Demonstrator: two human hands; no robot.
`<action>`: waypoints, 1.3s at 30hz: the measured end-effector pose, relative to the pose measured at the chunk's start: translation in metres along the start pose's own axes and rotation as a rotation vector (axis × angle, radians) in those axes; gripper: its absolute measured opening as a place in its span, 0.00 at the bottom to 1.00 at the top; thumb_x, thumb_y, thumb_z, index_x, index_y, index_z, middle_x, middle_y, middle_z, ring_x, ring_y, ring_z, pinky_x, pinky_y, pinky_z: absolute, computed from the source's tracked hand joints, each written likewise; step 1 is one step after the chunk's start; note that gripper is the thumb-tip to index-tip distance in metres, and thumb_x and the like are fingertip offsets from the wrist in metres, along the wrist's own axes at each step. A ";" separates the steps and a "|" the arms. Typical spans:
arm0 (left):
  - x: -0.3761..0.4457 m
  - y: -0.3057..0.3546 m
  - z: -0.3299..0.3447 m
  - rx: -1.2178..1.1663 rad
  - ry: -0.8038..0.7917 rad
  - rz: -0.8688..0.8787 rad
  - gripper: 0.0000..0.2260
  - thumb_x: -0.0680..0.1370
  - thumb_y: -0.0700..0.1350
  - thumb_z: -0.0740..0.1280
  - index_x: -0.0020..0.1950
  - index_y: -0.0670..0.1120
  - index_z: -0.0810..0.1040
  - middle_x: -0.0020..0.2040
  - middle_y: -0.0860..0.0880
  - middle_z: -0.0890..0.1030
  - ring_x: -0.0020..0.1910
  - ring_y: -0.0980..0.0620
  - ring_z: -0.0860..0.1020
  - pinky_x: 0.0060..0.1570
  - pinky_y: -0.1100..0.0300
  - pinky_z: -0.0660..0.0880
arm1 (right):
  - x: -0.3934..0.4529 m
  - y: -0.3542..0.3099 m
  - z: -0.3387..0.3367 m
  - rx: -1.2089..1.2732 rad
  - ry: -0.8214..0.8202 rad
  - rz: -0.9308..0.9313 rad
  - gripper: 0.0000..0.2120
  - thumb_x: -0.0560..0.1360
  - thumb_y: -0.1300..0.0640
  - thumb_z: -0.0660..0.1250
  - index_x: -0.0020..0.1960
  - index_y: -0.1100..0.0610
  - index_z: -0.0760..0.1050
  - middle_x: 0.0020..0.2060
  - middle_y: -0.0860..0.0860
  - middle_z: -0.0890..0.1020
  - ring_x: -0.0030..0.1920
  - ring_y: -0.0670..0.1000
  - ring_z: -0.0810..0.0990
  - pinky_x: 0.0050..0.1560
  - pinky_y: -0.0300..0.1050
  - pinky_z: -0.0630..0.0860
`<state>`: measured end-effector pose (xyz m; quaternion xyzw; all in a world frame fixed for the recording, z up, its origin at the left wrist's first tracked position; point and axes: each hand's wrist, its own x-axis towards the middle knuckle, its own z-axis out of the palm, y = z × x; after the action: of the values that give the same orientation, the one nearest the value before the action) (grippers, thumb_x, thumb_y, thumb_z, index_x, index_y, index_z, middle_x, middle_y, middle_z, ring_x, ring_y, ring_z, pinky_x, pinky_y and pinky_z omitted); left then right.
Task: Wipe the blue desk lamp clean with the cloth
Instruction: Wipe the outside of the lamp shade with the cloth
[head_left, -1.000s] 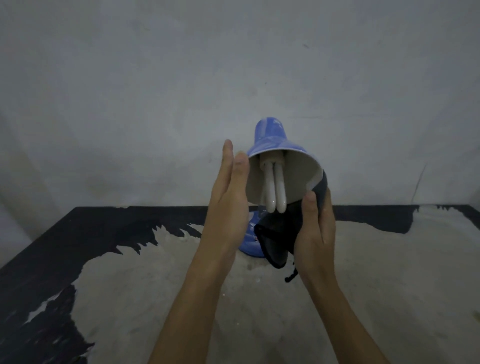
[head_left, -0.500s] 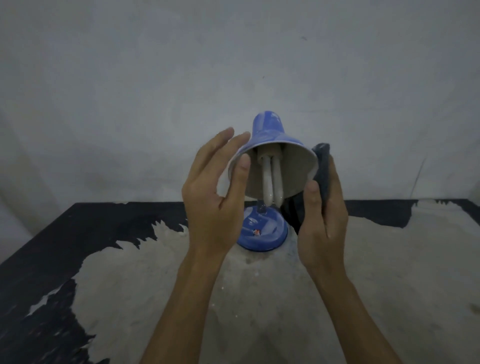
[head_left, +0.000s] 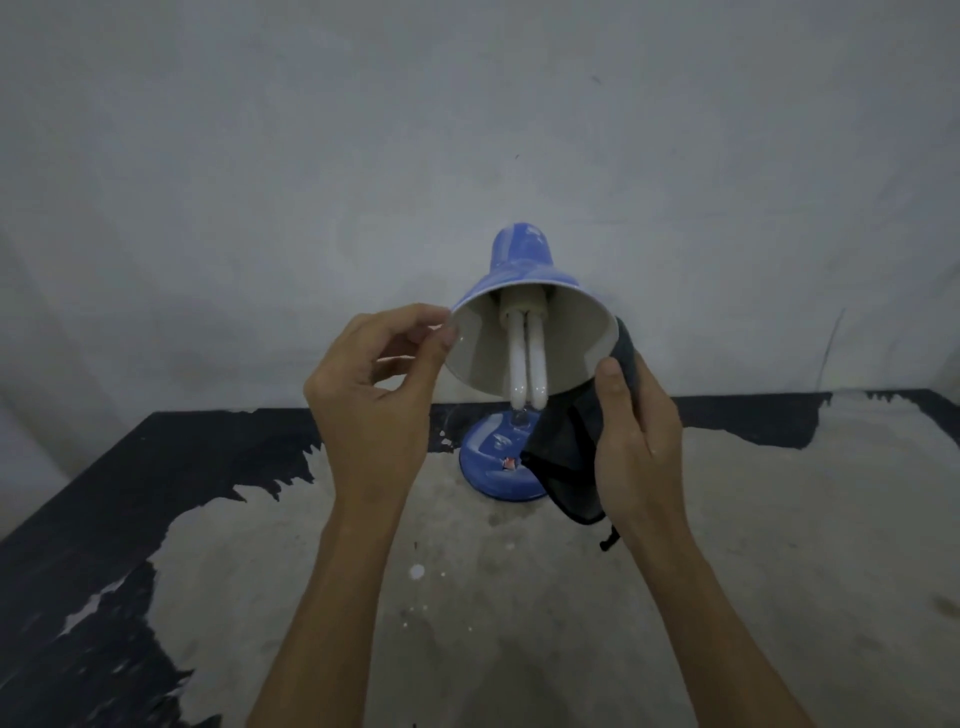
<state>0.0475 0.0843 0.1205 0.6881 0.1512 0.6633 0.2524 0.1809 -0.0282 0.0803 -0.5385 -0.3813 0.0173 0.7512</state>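
Lamp (head_left: 524, 291) standing between the hands, shade tipped toward the wearer, base (head_left: 493, 465) resting on the table (head_left: 467, 597) just beyond the wrists. Left hand (head_left: 371, 395) pinching the shade's near rim, probably steadying it. Right hand (head_left: 636, 431) grasping the dark cloth (head_left: 571, 457), pressing it against the shade's right outer side, thumb uppermost, apparently wiping.
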 end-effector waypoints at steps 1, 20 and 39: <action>0.000 -0.001 0.000 0.003 0.020 -0.019 0.04 0.77 0.40 0.73 0.51 0.47 0.83 0.45 0.47 0.84 0.43 0.52 0.82 0.42 0.61 0.79 | -0.001 -0.001 0.001 -0.022 -0.006 -0.011 0.21 0.84 0.53 0.57 0.75 0.56 0.69 0.65 0.47 0.80 0.65 0.41 0.77 0.64 0.38 0.75; -0.008 -0.021 -0.006 0.114 -0.134 -0.132 0.31 0.72 0.61 0.74 0.68 0.47 0.69 0.66 0.50 0.68 0.67 0.54 0.71 0.64 0.64 0.69 | -0.029 -0.006 0.046 -0.139 -0.364 -0.065 0.23 0.85 0.49 0.54 0.78 0.39 0.54 0.69 0.43 0.69 0.64 0.31 0.70 0.62 0.25 0.68; -0.004 -0.035 0.007 -0.036 -0.002 -0.290 0.47 0.68 0.57 0.78 0.80 0.53 0.56 0.75 0.54 0.63 0.71 0.52 0.71 0.64 0.49 0.78 | -0.035 0.012 0.049 -0.157 -0.481 0.019 0.27 0.85 0.50 0.55 0.81 0.39 0.48 0.75 0.39 0.66 0.73 0.37 0.65 0.75 0.43 0.65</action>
<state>0.0590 0.1103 0.0978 0.6551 0.2368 0.6218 0.3579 0.1317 0.0004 0.0576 -0.5792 -0.5440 0.1223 0.5947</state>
